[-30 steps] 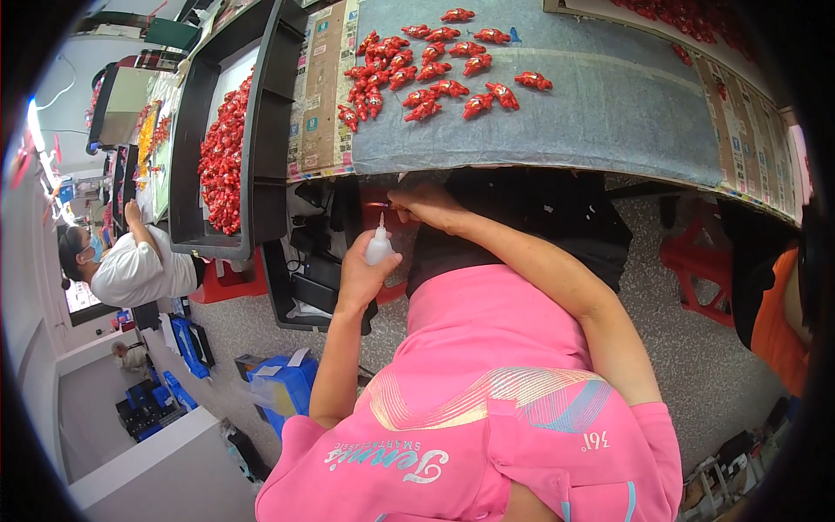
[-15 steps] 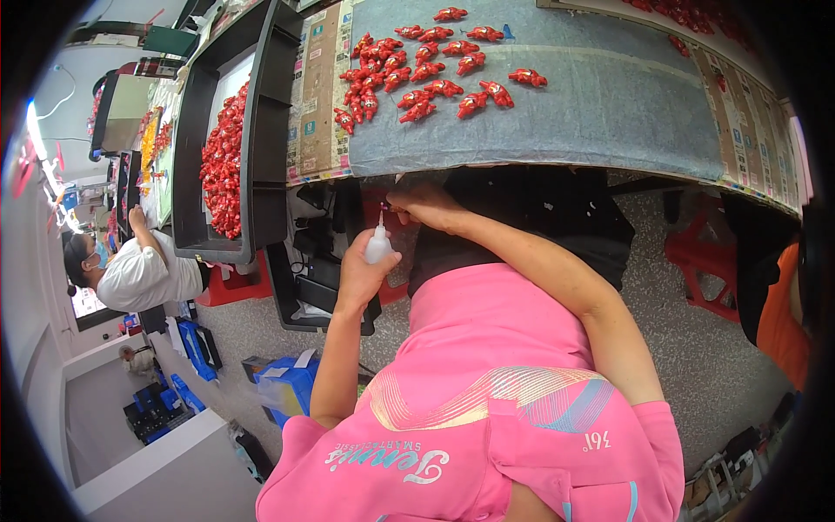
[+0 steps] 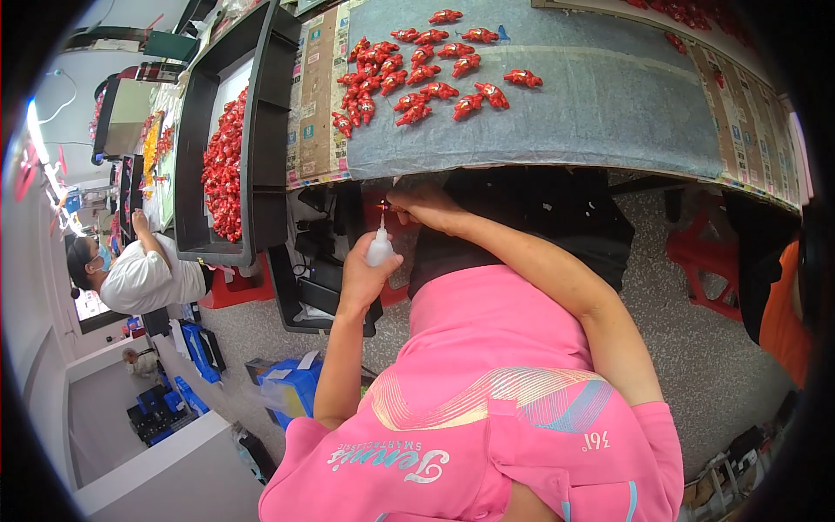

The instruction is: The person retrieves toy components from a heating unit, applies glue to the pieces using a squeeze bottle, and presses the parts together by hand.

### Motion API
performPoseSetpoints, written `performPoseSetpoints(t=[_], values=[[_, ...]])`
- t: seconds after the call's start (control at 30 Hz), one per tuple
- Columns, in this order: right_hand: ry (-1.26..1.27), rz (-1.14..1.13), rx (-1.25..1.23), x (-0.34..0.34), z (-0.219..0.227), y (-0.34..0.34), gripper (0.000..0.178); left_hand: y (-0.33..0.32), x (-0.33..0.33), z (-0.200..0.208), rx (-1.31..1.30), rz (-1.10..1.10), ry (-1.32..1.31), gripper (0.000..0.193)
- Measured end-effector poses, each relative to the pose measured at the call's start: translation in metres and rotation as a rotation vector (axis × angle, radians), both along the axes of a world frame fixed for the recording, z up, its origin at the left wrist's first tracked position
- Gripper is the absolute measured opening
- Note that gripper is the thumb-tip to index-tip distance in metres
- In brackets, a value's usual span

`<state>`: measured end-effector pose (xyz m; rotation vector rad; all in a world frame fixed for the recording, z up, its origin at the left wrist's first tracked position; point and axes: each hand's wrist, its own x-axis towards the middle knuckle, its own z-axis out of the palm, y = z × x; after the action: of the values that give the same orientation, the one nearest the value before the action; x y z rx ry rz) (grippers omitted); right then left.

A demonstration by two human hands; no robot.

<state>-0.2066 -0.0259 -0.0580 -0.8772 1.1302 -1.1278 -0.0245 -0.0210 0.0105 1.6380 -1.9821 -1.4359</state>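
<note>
My left hand (image 3: 358, 280) is closed round a small white squeeze bottle (image 3: 380, 251), held upright below the table's near edge. Its thin nozzle points up, close to a small orange-red piece (image 3: 382, 207) with a bright spot on it. That piece sits in the closed fingers of my right hand (image 3: 426, 209); most of it is hidden, and I cannot tell whether the nozzle touches it. Beyond both hands, several small red figures (image 3: 423, 54) lie on the blue-grey sheet (image 3: 600, 104) covering the table, bunched toward the left.
A deep black tray (image 3: 266, 157) heaped with small red parts (image 3: 225, 165) stands left of the sheet. Below the table is another black bin (image 3: 335, 326). A blue container (image 3: 291, 387) is on the floor. A masked person (image 3: 156, 270) works far left; red stools (image 3: 700, 257) stand around.
The bottle and my left hand have shifted very slightly, and the orange-red piece shows a little more at my right fingertips. Both hands keep their hold; the red figures lie as before.
</note>
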Motion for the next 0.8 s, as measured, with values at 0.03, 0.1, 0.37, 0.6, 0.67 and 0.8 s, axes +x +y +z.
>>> performPoseSetpoints(t=[0.03, 0.1, 0.37, 0.6, 0.67, 0.8], values=[[0.005, -0.004, -0.002, 0.001, -0.002, 0.000, 0.042, 0.000, 0.000, 0.000, 0.017, 0.002, 0.002, 0.033], [0.011, -0.009, -0.004, 0.001, -0.005, -0.001, 0.042, -0.001, 0.000, -0.001, 0.033, 0.003, 0.004, 0.033], [0.162, 0.132, 0.056, -0.006, 0.000, -0.002, 0.057, -0.003, -0.002, 0.000, 0.006, 0.028, 0.018, 0.034], [0.373, 0.112, -0.257, -0.027, 0.062, 0.046, 0.029, -0.003, -0.004, 0.006, 0.125, 0.086, 0.185, 0.035], [0.394, 0.000, -0.456, -0.038, 0.091, 0.055, 0.026, 0.000, -0.006, 0.017, 0.168, 0.097, 0.230, 0.035], [0.588, -0.344, -0.578, -0.087, 0.136, 0.053, 0.029, 0.006, -0.025, 0.043, 0.286, 0.075, 0.364, 0.037]])
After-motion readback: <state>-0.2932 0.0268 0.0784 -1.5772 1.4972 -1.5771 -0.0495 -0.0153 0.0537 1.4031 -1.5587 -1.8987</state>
